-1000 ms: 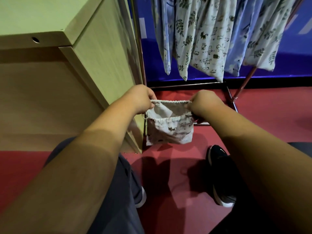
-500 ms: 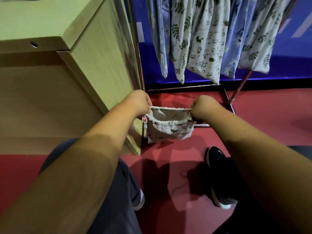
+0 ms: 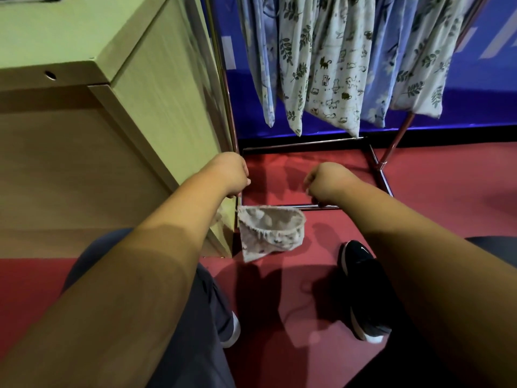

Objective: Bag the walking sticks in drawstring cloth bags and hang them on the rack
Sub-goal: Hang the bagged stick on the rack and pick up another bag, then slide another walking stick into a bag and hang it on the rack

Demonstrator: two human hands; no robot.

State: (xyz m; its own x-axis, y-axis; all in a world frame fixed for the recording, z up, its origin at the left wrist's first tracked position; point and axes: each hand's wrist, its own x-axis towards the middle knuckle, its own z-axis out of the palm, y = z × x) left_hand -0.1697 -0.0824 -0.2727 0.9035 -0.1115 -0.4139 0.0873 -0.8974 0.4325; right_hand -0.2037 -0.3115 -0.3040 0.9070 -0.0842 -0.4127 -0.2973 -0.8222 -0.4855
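Observation:
A small cat-print drawstring bag [image 3: 270, 233] dangles with its mouth open wide above the red floor. My left hand [image 3: 230, 175] grips it by its left corner or cord, next to the cabinet's edge. My right hand [image 3: 326, 180] hovers to the right of the bag, apart from it, with fingers curled and nothing visible in them. Several long printed cloth bags [image 3: 335, 79] hang from the metal rack [image 3: 387, 152] behind. No bare walking stick is in view.
A light wooden cabinet [image 3: 156, 93] stands close on the left. The rack's base bars [image 3: 305, 144] lie on the red floor [image 3: 447, 205] before a blue wall. My black shoe [image 3: 361, 287] and dark trousers are below.
My right hand has let go of the bag's rim and lifted away. The bag has dropped lower and now hangs from my left hand alone, its mouth rounded open.

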